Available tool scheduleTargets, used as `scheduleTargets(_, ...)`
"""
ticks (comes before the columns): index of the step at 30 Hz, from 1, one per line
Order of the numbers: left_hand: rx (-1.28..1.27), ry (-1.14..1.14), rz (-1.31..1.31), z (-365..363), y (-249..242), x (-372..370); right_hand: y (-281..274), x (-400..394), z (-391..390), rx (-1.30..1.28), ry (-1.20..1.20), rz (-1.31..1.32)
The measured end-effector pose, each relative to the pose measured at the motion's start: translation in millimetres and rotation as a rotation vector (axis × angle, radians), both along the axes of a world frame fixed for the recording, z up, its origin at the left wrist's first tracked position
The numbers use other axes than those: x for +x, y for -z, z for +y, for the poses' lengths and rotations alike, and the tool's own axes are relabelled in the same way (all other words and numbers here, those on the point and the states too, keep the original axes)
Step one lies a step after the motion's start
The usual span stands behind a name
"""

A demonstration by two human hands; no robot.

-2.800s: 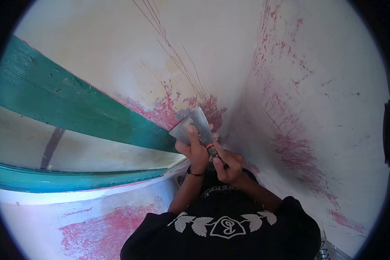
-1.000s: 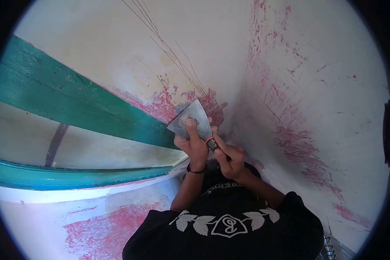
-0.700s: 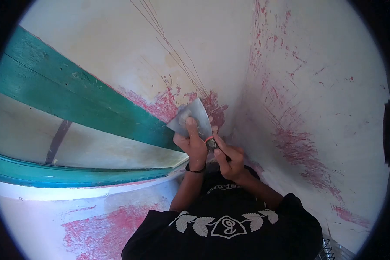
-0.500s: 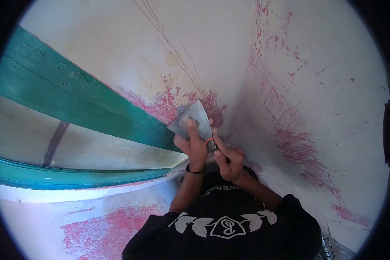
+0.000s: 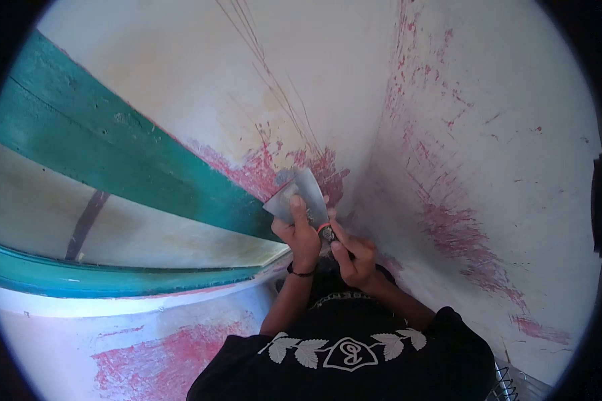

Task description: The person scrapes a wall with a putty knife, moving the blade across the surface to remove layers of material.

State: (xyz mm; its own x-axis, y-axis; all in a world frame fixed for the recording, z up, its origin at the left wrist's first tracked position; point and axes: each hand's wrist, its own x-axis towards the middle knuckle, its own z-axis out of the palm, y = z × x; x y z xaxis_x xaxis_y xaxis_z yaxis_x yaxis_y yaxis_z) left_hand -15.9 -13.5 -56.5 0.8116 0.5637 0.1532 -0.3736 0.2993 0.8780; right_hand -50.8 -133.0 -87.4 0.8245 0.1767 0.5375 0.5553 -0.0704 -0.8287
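Note:
Both of my hands grip a broad metal paint scraper (image 5: 284, 206) in front of my chest. My left hand (image 5: 301, 234) has its thumb pressed flat on the blade, with the fingers hidden behind it. My right hand (image 5: 356, 257) is closed around the dark handle (image 5: 328, 233), below an orange-red band. The blade's wide edge points up and left, at a patch of red, scraped paint (image 5: 264, 164) on the pale wall (image 5: 180, 80). Whether the edge touches the wall is hard to make out.
A green wooden frame (image 5: 114, 140) runs diagonally on the left, with a teal ledge (image 5: 127, 281) below. The right wall (image 5: 515, 167) meets the other in a corner and bears red scraped marks (image 5: 458, 230). A metal wire coil (image 5: 506, 382) shows at lower right.
The scraper and both hands have shifted slightly down in the view, and the wall has shifted a little too. My hold on the scraper looks the same.

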Motion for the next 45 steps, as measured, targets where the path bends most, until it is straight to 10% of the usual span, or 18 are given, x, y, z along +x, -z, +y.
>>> scheduleTargets(45,0.059,-0.005,-0.024,2,-18,-1,-12,8,-2,0.086,-0.105,0.102)
